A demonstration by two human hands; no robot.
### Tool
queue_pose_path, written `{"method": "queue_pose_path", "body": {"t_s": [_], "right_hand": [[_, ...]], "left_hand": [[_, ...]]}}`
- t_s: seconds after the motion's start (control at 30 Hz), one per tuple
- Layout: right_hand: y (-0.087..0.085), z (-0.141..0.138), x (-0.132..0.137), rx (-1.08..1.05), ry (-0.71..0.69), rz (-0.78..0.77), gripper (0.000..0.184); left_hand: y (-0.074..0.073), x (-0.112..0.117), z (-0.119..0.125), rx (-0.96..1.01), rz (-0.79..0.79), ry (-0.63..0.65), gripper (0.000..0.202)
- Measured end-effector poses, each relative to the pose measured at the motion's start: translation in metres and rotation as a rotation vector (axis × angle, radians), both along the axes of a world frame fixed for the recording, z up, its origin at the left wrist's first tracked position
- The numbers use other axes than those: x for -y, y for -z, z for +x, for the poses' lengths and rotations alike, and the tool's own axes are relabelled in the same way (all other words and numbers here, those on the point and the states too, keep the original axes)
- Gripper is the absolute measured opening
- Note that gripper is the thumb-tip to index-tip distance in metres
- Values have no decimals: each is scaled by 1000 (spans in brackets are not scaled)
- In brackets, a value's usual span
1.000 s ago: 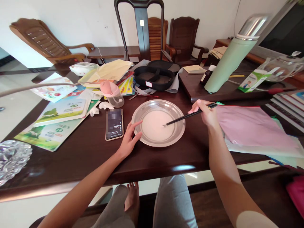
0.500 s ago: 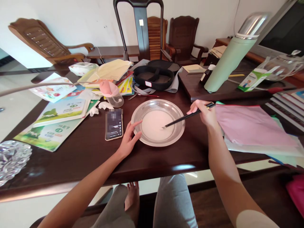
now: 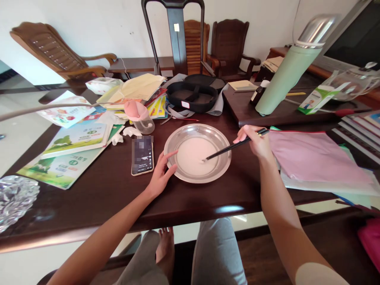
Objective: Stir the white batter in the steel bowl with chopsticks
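Note:
A round stainless-steel plate [image 3: 201, 177] stands on the dark table with white, milky-looking contents [image 3: 192, 154] in its middle. At its left rim lies my left hand [image 3: 162, 172], thumb and index finger spread apart and reaching over the edge; the other fingers are partly hidden. My right hand [image 3: 257, 142] is closed around black chopsticks [image 3: 227, 149] with gold bands, held at a slant from the right. Their tips touch the white contents near the plate's centre. Just left of my left hand is a phone [image 3: 142, 155] with a lit screen.
Left are booklets [image 3: 77, 138], crumpled tissue [image 3: 118, 138], a pink-lidded cup [image 3: 139, 116] and a crinkled silver dish [image 3: 18, 202]. A black case [image 3: 192, 97] sits behind the plate. Right are a pink folder [image 3: 314, 156], a green thermos [image 3: 289, 79] and a small box [image 3: 316, 101].

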State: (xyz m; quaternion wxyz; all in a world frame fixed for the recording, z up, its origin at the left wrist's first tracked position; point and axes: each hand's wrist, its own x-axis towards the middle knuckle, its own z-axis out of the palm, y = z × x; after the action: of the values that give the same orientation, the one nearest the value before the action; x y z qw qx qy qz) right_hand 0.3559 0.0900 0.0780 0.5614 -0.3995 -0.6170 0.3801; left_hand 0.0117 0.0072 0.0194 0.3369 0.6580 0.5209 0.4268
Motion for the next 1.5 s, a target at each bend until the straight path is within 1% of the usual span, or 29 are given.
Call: {"method": "queue_pose_path", "body": {"t_s": [0.1,0.17,0.2,0.27,0.33,0.4,0.43,0.5,0.6,0.67,0.7,0.77,0.83,0.87,0.9,0.97,1.07,1.13,1.17,1.23,1.3,1.37,1.43,1.5], "right_hand": [[-1,-10,4,94,-170,-46,47],[-2,-18,5,152,-224,-50,47],[-3,-20,5,162,-211,-41,46],[-3,-18,4,145,-116,-20,45],[-3,-11,2,85,5,-2,45],[-1,-4,0,23,56,9,47],[-1,-1,0,6,43,8,48],[-1,-2,2,16,-38,-13,48],[-2,-13,5,109,-195,-53,45],[-3,-19,6,155,-230,-45,43],[-3,-20,6,161,-209,-33,43],[-3,-16,4,135,-103,-9,42],[-2,-7,2,66,13,10,43],[-1,-3,1,28,43,18,45],[-1,0,0,-3,43,23,47],[0,1,0,-21,-29,17,49],[0,-10,3,61,-192,-20,45],[-1,-17,5,125,-239,-21,43],[-1,-19,5,142,-225,-13,43],[-1,-17,3,139,-126,5,41],[0,-9,0,85,4,20,42],[1,0,-2,15,63,35,44],[2,3,-2,-25,13,35,46],[1,-1,1,4,-100,5,46]], "left_hand": [[-1,0,0,-11,8,4,57],[-1,0,0,-15,15,5,57],[-1,0,0,-17,16,3,57],[-1,0,-1,-17,10,-1,59],[0,0,-1,-15,3,-5,59],[1,0,-1,-13,4,-8,59],[1,0,-1,-13,4,-9,59],[0,0,-1,-14,8,-9,59],[-1,0,0,-12,26,0,57],[-2,0,0,-15,35,7,56],[-2,0,0,-18,33,6,56],[-2,0,0,-25,22,-2,57],[-1,0,-1,-25,16,-7,58],[0,0,-1,-22,16,-5,58],[0,0,-1,-18,16,-2,58],[0,0,-1,-14,14,2,58],[0,0,-1,-16,22,5,57],[0,-1,-1,-10,35,12,56],[0,-1,-1,-7,38,15,56],[1,-1,-1,-4,29,13,57],[1,-1,-1,-4,16,3,58],[1,-1,-1,-3,12,-4,59],[1,-1,-1,-2,13,-1,58],[0,-1,-1,-6,13,1,59]]}}
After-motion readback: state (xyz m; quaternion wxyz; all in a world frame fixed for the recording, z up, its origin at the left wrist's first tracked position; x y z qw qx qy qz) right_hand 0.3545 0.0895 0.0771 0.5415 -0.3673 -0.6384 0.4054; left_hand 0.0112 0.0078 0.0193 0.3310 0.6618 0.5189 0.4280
